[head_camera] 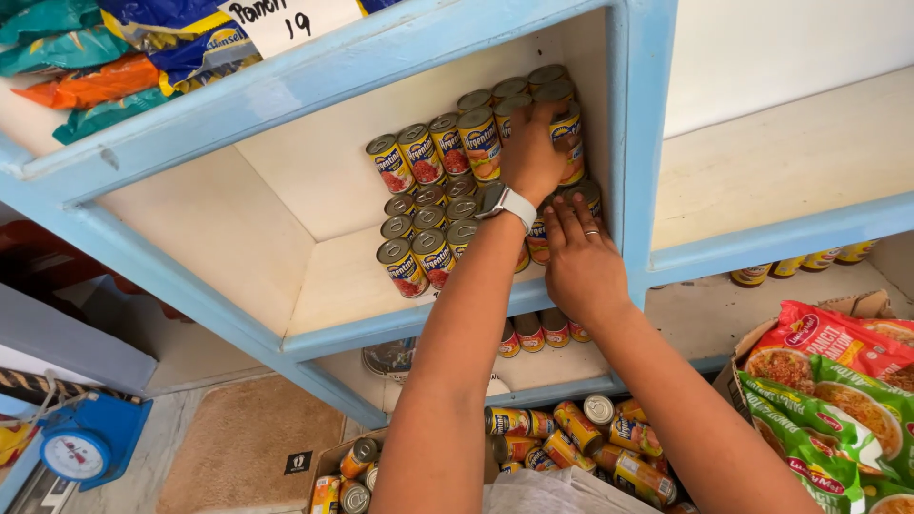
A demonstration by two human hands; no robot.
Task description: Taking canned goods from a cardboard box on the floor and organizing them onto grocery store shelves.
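Head view: two hands (533, 157) (583, 262) touch stacked cans (433, 157).

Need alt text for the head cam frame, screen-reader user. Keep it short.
Both hands reach into a light blue shelf compartment stacked with yellow-labelled tin cans: the left hand, with a white wrist watch, grips a can in the upper stack, and the right hand rests on the cans below. More cans fill a cardboard box underneath; noodle packets sit at right.
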